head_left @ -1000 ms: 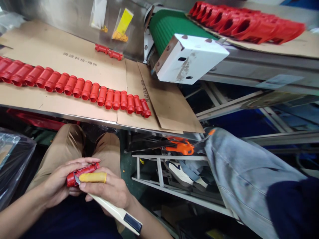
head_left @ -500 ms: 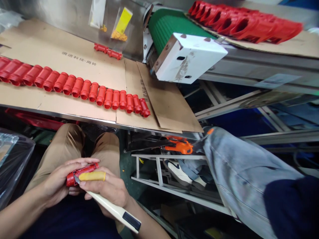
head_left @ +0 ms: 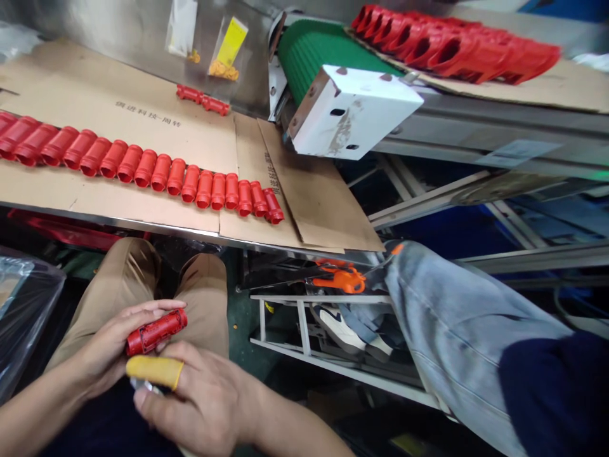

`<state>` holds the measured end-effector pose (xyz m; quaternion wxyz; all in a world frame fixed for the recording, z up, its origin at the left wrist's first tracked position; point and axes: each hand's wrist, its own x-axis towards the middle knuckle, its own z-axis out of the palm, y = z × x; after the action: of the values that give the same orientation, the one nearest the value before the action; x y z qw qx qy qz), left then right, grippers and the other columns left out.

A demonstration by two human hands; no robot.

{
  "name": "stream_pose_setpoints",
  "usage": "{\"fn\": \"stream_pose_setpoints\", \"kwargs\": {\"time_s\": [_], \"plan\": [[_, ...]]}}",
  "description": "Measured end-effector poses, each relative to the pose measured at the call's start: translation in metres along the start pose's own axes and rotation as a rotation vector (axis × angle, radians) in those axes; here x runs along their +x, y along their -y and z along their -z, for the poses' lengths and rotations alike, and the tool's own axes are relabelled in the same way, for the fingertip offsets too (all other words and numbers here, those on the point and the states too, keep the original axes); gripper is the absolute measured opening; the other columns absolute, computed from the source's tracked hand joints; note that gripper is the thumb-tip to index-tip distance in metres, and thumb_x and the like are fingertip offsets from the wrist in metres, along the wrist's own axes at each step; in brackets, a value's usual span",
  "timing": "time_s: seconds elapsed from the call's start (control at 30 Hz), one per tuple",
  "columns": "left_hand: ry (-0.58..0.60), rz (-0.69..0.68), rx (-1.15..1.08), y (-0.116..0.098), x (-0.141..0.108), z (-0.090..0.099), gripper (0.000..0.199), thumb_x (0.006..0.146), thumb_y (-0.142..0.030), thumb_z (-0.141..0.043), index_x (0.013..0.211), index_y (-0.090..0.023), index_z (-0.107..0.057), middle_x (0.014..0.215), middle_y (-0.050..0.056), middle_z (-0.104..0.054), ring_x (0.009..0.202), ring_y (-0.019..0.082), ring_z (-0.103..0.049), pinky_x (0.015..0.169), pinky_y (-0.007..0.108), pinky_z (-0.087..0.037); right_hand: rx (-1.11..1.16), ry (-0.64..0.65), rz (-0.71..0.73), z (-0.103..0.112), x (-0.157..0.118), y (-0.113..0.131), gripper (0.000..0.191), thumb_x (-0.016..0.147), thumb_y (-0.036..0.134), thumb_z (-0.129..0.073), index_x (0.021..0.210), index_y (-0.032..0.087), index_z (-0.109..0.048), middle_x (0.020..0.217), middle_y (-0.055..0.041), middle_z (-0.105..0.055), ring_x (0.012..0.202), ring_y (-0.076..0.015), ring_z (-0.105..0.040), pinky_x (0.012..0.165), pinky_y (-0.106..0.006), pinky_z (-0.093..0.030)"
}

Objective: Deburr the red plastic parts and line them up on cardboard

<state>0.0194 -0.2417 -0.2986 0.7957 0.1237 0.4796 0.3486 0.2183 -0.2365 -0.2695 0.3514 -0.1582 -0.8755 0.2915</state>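
Observation:
My left hand [head_left: 107, 349] grips a red moulded plastic tube [head_left: 156, 332] with its fingers curled around the lower side. My right hand [head_left: 202, 400] sits just below it, apart from the tube. A yellow finger cot [head_left: 155, 371] covers its index finger. That hand holds a small trimming knife with a silver blade [head_left: 141, 384], and its cream handle is nearly all hidden behind the fingers.
Above my khaki knees, cardboard sheets [head_left: 118, 120] on a steel table hold a long row of red tubes [head_left: 143, 174]. A green conveyor belt [head_left: 318, 51] with a white metal guard [head_left: 352, 114] stands beyond. Orange-handled scissors [head_left: 340, 279] lie below, beside a co-worker's jeans-clad leg [head_left: 457, 336].
My right hand has dropped down and away from the red tube, taking the knife off it. The left hand still holds the tube, and the view has shifted slightly.

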Motion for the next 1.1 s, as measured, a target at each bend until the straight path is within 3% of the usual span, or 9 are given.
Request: {"fn": "stream_pose_setpoints", "kwargs": {"time_s": [0.1,0.23,0.3,0.5,0.67,0.8,1.1], "plan": [[0.054,0.041,-0.08,0.0,0.0,0.004,0.055,0.084,-0.048,-0.088,0.131,-0.021,-0.079,0.072,0.004,-0.073,0.05,0.009,-0.051,0.047,0.017,-0.039,0.278,-0.066,-0.056,0.001,-0.012,0.005,0.017,0.113,0.032,-0.058,0.112,0.023,-0.073,0.103,-0.0028,-0.085,0.091,-0.013,-0.082,0.082,-0.021,-0.068],[0.047,-0.056,-0.101,0.0,-0.004,0.005,0.068,0.082,-0.044,-0.093,0.142,-0.025,-0.069,0.099,0.01,-0.08,0.074,0.019,-0.071,0.067,0.027,-0.058,0.238,-0.429,-0.439,0.005,-0.024,0.0,0.014,0.109,0.034,-0.067,0.119,0.027,-0.074,0.106,-0.0048,-0.086,0.102,-0.0205,-0.083,0.091,-0.034,-0.069],[0.049,-0.128,-0.075,0.0,-0.006,0.003,0.07,0.082,-0.044,-0.094,0.143,-0.027,-0.066,0.103,0.011,-0.081,0.082,0.022,-0.075,0.076,0.031,-0.061,0.134,-0.526,-0.487,0.002,-0.026,-0.007,0.018,0.108,0.036,-0.069,0.121,0.027,-0.076,0.114,-0.0071,-0.084,0.11,-0.0223,-0.08,0.097,-0.037,-0.067],[-0.052,-0.355,0.033,0.007,-0.008,-0.006,0.043,0.079,-0.045,-0.096,0.112,-0.025,-0.076,0.104,0.006,-0.081,0.09,0.02,-0.077,0.083,0.028,-0.063,0.032,-0.537,-0.316,-0.016,-0.024,-0.02,0.025,0.111,0.03,-0.062,0.132,0.022,-0.072,0.121,-0.0117,-0.081,0.11,-0.0231,-0.077,0.097,-0.039,-0.064],[-0.214,-0.555,0.211,0.01,-0.002,0.001,0.033,0.077,-0.047,-0.097,0.096,-0.024,-0.081,0.093,0.002,-0.08,0.083,0.017,-0.077,0.08,0.021,-0.064,0.007,-0.555,-0.297,-0.022,-0.016,-0.019,0.025,0.111,0.028,-0.06,0.131,0.019,-0.072,0.117,-0.0126,-0.081,0.109,-0.0234,-0.076,0.098,-0.04,-0.063],[-0.216,-0.727,0.353,0.009,0.003,0.009,0.023,0.076,-0.04,-0.097,0.087,-0.025,-0.084,0.088,0.003,-0.081,0.081,0.018,-0.08,0.078,0.019,-0.065,0.024,-0.586,-0.304,-0.025,-0.012,-0.017,0.023,0.111,0.025,-0.059,0.128,0.017,-0.071,0.114,-0.0129,-0.081,0.1,-0.0216,-0.077,0.094,-0.039,-0.064],[-0.207,-0.754,0.381,0.015,0.001,0.01,0.016,0.079,-0.034,-0.094,0.086,-0.024,-0.083,0.091,0.005,-0.081,0.084,0.02,-0.08,0.08,0.022,-0.066,-0.001,-0.573,-0.321,-0.025,-0.012,-0.015,0.023,0.108,0.02,-0.06,0.128,0.018,-0.071,0.113,-0.0122,-0.082,0.098,-0.0225,-0.078,0.091,-0.041,-0.066]]}}
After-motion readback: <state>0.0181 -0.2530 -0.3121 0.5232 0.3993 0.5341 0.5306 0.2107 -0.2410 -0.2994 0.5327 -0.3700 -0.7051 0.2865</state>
